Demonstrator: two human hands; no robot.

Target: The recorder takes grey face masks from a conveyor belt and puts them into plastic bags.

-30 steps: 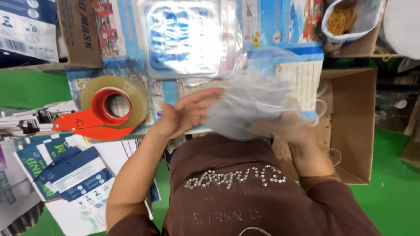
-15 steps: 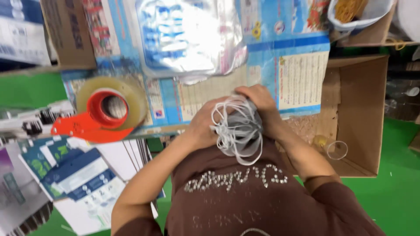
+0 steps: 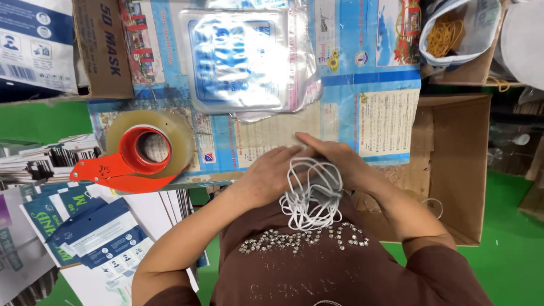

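Observation:
My left hand (image 3: 266, 175) and my right hand (image 3: 337, 161) meet close to my chest, both closed around a stack of grey face masks (image 3: 323, 190). Their white elastic ear loops (image 3: 309, 207) hang in a tangle below my fingers, over my brown shirt. The stack itself is mostly hidden by my hands. Just beyond them lies a printed blue and white sheet (image 3: 385, 122) that covers the work surface. A pile of clear plastic bags with blue print (image 3: 241, 59) rests on it further away.
A roll of clear tape on a red dispenser (image 3: 141, 153) sits to the left. Stacks of flat blue and white packaging (image 3: 85, 232) lie at lower left. An open cardboard box (image 3: 459, 170) stands to the right. A bag of yellow rubber bands (image 3: 453, 31) is at the top right.
A second ago my right hand held a rumpled clear bag above the sheet. Now both hands are drawn in together, gripping the mask stack with its loops dangling.

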